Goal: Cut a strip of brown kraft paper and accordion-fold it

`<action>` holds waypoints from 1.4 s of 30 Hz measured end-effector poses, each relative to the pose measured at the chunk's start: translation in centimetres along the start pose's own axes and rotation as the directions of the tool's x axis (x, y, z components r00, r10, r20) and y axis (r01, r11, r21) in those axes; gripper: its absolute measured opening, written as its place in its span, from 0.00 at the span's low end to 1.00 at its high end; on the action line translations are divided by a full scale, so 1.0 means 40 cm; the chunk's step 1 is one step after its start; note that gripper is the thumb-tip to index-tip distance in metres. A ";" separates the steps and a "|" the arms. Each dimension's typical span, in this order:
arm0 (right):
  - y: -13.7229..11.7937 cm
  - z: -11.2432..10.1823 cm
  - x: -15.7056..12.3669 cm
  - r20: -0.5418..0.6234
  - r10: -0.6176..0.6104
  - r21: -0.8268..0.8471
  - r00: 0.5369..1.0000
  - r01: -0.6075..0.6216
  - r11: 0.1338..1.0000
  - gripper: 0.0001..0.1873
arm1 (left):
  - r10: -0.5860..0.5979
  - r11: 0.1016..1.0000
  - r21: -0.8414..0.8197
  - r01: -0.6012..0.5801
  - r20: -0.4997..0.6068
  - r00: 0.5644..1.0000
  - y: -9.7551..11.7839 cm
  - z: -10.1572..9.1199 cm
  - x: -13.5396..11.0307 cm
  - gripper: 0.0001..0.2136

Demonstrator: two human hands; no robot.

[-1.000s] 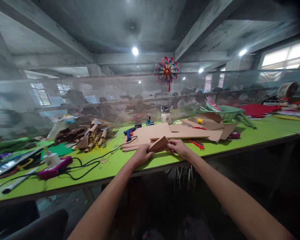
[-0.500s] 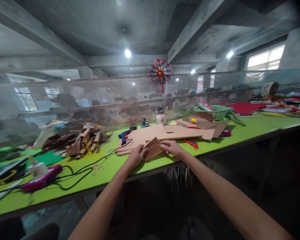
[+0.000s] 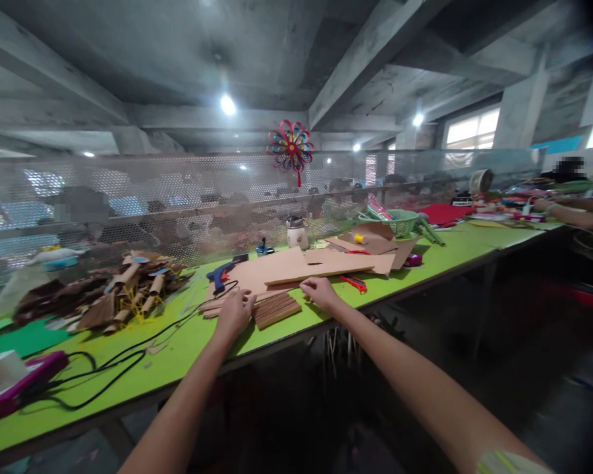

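A pleated piece of brown paper [image 3: 277, 311] lies on the green table near its front edge, its folds bunched together. My left hand [image 3: 236, 315] is at its left end, fingers bent and thumb against the end of the folds. My right hand [image 3: 320, 293] is apart from the folds, to their upper right, with fingers curled and tips pressed together by the brown sheets. Whatever those tips may hold is too small to see. Behind both hands are flat brown paper sheets [image 3: 247, 271]. A blue glue gun [image 3: 220, 276] rests on their left side.
A red-handled cutter [image 3: 354, 284] lies right of my right hand. Black cables [image 3: 128, 352] run left to a purple power strip [image 3: 24, 388]. Brown scraps and rolls [image 3: 128, 289] are heaped at left. Farther back stand a jar [image 3: 297, 234] and green basket [image 3: 400, 225]. Another person's arm [image 3: 580, 214] is far right.
The pleated paper has gone from tilted up between both hands to lying lower on the table. My right hand has come away from it. The view has turned right.
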State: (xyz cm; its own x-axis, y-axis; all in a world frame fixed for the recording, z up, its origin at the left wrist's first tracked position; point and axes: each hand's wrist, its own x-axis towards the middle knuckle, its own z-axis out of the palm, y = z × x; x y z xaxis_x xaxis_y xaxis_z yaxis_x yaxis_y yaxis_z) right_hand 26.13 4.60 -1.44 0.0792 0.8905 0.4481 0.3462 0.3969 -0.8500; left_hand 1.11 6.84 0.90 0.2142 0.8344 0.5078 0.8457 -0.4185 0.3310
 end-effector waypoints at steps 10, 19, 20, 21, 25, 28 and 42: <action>-0.010 -0.009 -0.006 -0.051 -0.053 0.006 0.997 0.054 0.999 0.15 | -0.081 0.994 0.050 0.100 -0.298 0.951 0.015 -0.025 -0.021 0.12; -0.005 -0.007 -0.009 -0.032 -0.079 0.088 0.996 0.082 0.993 0.08 | -0.002 0.999 -0.043 -0.014 -0.342 0.940 0.016 -0.020 -0.021 0.07; -0.009 -0.006 -0.012 -0.004 -0.071 0.104 0.997 0.071 0.992 0.09 | 0.009 0.999 -0.046 -0.026 -0.340 0.940 0.016 -0.020 -0.022 0.07; -0.014 -0.005 -0.014 0.025 -0.062 0.126 0.998 0.058 0.990 0.10 | 0.021 0.998 -0.051 -0.041 -0.340 0.940 0.018 -0.021 -0.023 0.06; -0.022 0.000 -0.018 0.089 -0.025 0.219 0.996 0.005 0.976 0.10 | 0.046 0.995 -0.067 -0.073 -0.332 0.942 0.024 -0.025 -0.028 0.06; -0.019 0.001 -0.016 0.087 -0.026 0.217 0.996 0.007 0.976 0.10 | 0.042 0.995 -0.076 -0.071 -0.332 0.942 0.026 -0.025 -0.029 0.06; -0.031 -0.004 -0.026 0.118 -0.064 0.056 0.991 0.058 0.997 0.16 | 0.115 0.993 0.012 -0.115 -0.213 0.970 0.032 -0.023 -0.035 0.15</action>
State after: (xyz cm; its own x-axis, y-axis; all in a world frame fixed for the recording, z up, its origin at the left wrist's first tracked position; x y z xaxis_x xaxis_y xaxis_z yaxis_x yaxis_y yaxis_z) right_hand 25.77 3.13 -0.79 -0.0537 0.8833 0.4657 0.2975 0.4594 -0.8370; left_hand 1.44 4.82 1.32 0.2007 0.6849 0.7004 0.8210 -0.5076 0.2612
